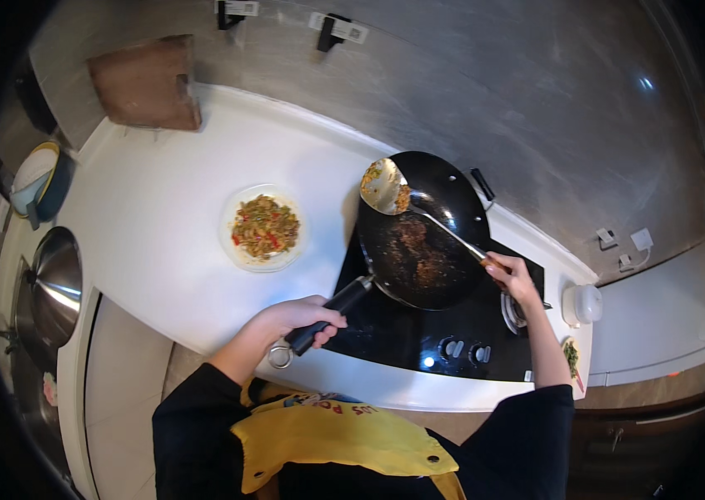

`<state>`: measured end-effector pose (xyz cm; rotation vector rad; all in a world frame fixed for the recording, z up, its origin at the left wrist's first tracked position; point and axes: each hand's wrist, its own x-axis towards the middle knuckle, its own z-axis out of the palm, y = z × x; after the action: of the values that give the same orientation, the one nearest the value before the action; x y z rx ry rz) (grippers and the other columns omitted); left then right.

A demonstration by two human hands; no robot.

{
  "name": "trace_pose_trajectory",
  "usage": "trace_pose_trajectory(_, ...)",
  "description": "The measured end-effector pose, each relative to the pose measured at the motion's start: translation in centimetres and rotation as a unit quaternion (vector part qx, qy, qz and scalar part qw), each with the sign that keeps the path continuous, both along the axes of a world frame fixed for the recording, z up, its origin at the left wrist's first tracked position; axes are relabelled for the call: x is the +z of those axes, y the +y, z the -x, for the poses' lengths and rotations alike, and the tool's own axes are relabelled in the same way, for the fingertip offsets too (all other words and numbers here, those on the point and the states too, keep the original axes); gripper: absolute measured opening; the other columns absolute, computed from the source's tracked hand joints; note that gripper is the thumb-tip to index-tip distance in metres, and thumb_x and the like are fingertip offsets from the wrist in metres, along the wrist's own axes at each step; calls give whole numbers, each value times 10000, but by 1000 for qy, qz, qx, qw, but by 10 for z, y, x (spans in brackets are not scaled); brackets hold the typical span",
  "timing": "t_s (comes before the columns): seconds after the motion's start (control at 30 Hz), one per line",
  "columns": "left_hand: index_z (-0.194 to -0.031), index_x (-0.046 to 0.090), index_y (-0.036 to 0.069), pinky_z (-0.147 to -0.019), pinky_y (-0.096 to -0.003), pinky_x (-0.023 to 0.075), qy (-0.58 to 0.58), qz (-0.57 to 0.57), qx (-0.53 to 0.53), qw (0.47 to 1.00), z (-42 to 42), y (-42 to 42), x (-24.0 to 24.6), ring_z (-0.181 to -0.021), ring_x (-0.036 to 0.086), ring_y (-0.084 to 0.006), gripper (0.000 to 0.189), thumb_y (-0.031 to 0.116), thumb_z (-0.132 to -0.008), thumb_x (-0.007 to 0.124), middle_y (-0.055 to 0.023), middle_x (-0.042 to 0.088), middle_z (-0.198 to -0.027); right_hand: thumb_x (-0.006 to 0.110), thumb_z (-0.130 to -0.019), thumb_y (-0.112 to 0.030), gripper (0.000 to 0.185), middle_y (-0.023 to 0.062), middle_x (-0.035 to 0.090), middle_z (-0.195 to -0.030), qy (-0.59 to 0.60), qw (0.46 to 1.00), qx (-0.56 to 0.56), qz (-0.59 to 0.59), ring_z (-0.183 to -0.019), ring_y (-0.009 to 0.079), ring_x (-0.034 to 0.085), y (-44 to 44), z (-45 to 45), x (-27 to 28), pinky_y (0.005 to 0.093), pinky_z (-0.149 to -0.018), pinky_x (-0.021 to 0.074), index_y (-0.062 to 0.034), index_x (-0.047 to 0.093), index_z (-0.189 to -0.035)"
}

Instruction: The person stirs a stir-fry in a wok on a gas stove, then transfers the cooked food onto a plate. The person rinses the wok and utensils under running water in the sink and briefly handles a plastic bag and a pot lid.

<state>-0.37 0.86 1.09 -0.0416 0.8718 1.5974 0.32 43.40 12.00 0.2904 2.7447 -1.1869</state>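
Observation:
My left hand (317,320) is closed around the black handle (346,299) of a dark wok (452,275) over the black cooktop. Brown food residue (418,250) coats the wok's middle. In my right hand (513,275) is the wooden end of a metal ladle (384,187); its bowl is over the wok's far left rim, with bits of cooked food on it. Left of the wok, a clear plate (225,228) of cooked chopped food (268,226) with red pieces rests on the white counter.
A wooden cutting board (146,84) leans on the wall at the back left. A domed metal lid (59,284) lies by the sink at the left. The cooktop (402,340) has knobs at its front. A white lidded container (582,305) and a dish of greens (570,357) stand at the right.

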Motion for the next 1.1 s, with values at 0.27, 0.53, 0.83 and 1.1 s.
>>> trace_pose_trajectory(0.27, -711, 498, 61, -440, -257, 443, 54, 5, -15, 998, 1, -1, 0, -446, 498, -108, 186, 141, -823, 622, -8, 509, -583, 663, -796, -246, 296, 85, 641, -818, 100, 930, 173, -310, -742, 287, 627, -157, 8, 71, 356, -674, 482, -133, 655, -1070)
trace_pose_trajectory(0.53, -811, 495, 63, -440, -241, 434, 50, -8, -13, 999, 2, 2, -10, -465, 487, -89, 142, 122, -828, 623, 12, 492, -609, 631, -775, -162, 262, 14, 521, -721, 345, 696, 274, -567, -606, 162, 539, -237, -8, 52, 277, -493, 436, -140, 676, -1033)
trace_pose_trajectory(0.83, -834, 510, 73, -470, -245, 443, 30, -13, -30, 999, 3, 4, -14, -488, 492, -90, 129, 135, -840, 623, 13, 504, -622, 672, -684, -87, 451, 23, 494, -737, 356, 716, 206, -564, -605, 176, 502, -242, -35, 41, 298, -489, 402, -181, 658, -1124)
trace_pose_trajectory(1.1, -928, 481, 56, -497, -263, 445, 28, 4, -25, 999, 3, -2, 3, -512, 494, -99, 183, 160, -856, 614, 4, 497, -645, 656, -828, -111, 363, 187, 620, -901, 186, 971, -131, -82, -815, 330, 619, -192, -131, -28, 331, -749, 481, 11, 596, -1165)
